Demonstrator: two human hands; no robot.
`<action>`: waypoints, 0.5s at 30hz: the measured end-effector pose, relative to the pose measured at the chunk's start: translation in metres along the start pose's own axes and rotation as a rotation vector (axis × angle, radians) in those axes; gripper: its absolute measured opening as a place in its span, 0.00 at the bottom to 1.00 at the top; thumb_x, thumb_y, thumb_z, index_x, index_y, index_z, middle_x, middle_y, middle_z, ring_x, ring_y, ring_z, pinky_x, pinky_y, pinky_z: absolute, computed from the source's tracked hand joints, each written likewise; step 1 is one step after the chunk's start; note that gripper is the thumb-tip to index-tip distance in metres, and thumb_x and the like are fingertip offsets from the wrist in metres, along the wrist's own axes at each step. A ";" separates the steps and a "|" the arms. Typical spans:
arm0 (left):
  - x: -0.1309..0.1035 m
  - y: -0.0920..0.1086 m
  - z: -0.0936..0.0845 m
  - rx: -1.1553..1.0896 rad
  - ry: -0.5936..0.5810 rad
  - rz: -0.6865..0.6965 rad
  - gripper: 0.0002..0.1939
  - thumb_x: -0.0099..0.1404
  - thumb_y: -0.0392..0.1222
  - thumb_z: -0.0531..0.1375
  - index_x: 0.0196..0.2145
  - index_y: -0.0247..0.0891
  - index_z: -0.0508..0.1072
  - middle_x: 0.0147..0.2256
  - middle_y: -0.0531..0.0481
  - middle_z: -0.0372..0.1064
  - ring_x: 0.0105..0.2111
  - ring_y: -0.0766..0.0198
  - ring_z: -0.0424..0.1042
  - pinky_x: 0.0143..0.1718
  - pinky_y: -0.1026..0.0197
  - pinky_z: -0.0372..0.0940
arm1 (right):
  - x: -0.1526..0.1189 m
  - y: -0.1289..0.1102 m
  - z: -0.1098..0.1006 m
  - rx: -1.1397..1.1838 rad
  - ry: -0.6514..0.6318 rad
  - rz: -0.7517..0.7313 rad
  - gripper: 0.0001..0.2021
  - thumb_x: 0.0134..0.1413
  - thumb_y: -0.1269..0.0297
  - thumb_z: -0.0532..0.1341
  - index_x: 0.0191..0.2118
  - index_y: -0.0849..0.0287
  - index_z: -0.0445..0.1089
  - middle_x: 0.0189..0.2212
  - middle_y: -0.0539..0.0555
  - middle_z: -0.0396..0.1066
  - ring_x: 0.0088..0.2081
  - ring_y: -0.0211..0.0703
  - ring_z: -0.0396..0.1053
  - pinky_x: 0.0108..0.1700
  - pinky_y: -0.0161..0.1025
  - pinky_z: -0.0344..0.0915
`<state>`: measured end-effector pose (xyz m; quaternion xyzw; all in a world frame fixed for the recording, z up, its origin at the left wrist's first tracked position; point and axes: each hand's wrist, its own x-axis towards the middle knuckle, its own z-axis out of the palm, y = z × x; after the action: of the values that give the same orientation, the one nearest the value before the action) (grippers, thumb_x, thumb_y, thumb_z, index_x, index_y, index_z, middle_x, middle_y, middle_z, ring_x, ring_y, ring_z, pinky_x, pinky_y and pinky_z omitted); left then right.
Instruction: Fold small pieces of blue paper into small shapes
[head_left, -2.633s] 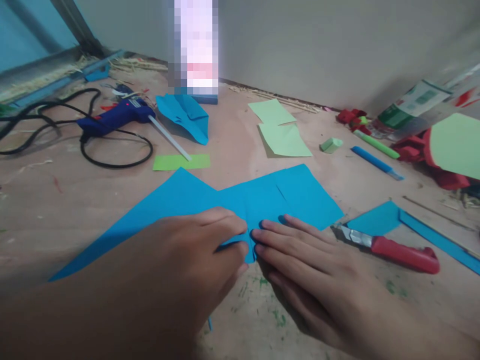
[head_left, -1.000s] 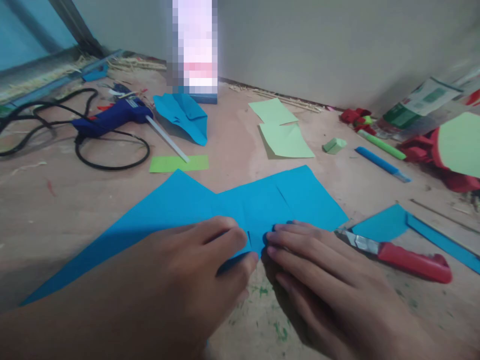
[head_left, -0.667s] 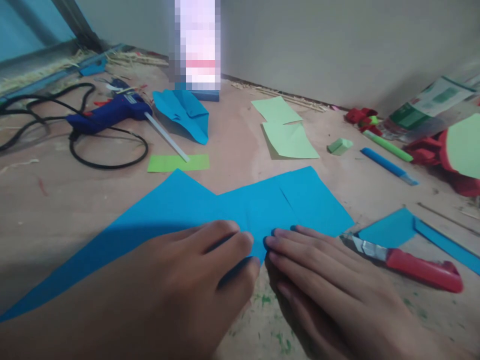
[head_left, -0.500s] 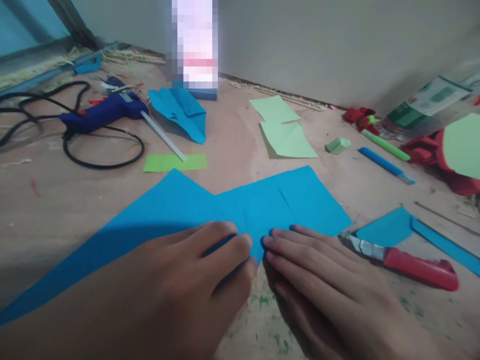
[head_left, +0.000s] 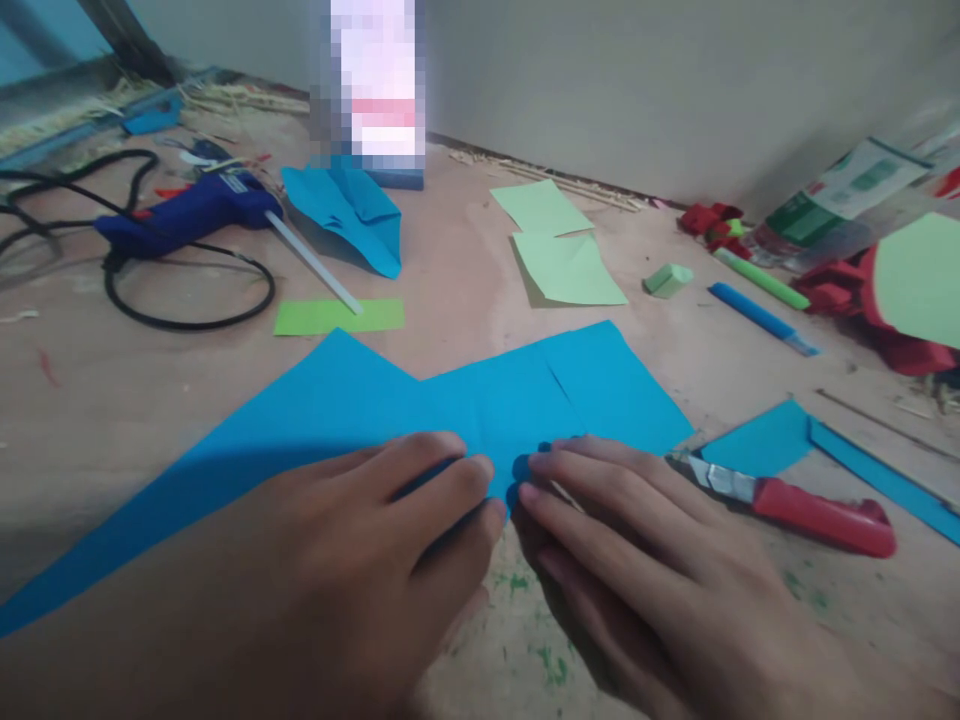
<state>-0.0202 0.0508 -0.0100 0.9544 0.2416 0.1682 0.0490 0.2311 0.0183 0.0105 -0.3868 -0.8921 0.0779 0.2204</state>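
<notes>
A large blue paper [head_left: 480,410] lies on the pinkish surface, with a slit or crease in its right part. Over its lower middle rests my left hand [head_left: 375,540], fingers bent and pressed together on the paper. My right hand [head_left: 645,550] is at the paper's lower right edge, its fingers held together and the fingertips close to those of my left hand. The near edge of the paper is partly hidden under both hands. Just right of my right hand lies a red cutter [head_left: 821,515] with its blade out.
A blue glue gun [head_left: 187,212] with a black cord lies back left, near crumpled blue paper [head_left: 349,215] and a green strip [head_left: 382,316]. Pale green papers [head_left: 570,268], a blue marker [head_left: 761,315], blue scraps [head_left: 765,440] and a plastic bottle [head_left: 814,205] are to the right.
The view has shifted slightly, so things sit a little further left and higher. My right fingertips are raised and bent a little more; my left hand stays on the paper.
</notes>
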 end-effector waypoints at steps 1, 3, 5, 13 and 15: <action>0.000 0.000 0.000 -0.003 0.006 0.001 0.14 0.80 0.40 0.51 0.50 0.41 0.76 0.52 0.48 0.76 0.54 0.52 0.70 0.48 0.47 0.68 | 0.001 0.000 -0.001 0.003 -0.013 0.001 0.13 0.66 0.73 0.65 0.54 0.66 0.78 0.53 0.60 0.78 0.55 0.49 0.74 0.62 0.44 0.72; -0.001 0.000 0.001 -0.013 0.019 -0.008 0.14 0.80 0.40 0.50 0.50 0.40 0.75 0.52 0.48 0.75 0.54 0.52 0.70 0.46 0.47 0.68 | 0.002 -0.001 -0.003 0.014 -0.050 0.004 0.13 0.67 0.72 0.65 0.54 0.65 0.78 0.50 0.60 0.78 0.53 0.49 0.73 0.58 0.44 0.72; -0.001 0.000 0.001 -0.021 0.024 -0.014 0.15 0.80 0.40 0.49 0.49 0.41 0.76 0.52 0.48 0.75 0.55 0.52 0.70 0.46 0.47 0.68 | 0.003 -0.002 -0.004 0.021 -0.077 0.005 0.12 0.68 0.72 0.64 0.54 0.65 0.77 0.48 0.60 0.77 0.51 0.49 0.72 0.56 0.46 0.72; 0.002 -0.001 -0.005 -0.006 -0.002 -0.007 0.15 0.81 0.40 0.49 0.47 0.44 0.76 0.51 0.48 0.75 0.56 0.52 0.68 0.46 0.49 0.68 | 0.002 0.000 -0.003 0.050 -0.110 0.015 0.13 0.68 0.73 0.63 0.56 0.66 0.75 0.48 0.60 0.74 0.51 0.51 0.69 0.55 0.48 0.69; 0.002 -0.001 -0.004 0.010 0.034 -0.011 0.15 0.81 0.40 0.49 0.46 0.45 0.76 0.49 0.49 0.75 0.55 0.53 0.68 0.45 0.50 0.68 | 0.001 0.000 -0.003 0.062 -0.112 0.015 0.14 0.68 0.73 0.63 0.56 0.66 0.75 0.48 0.60 0.74 0.51 0.50 0.69 0.55 0.48 0.69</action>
<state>-0.0200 0.0531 -0.0057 0.9503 0.2483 0.1831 0.0411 0.2321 0.0192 0.0133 -0.3814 -0.8973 0.1287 0.1813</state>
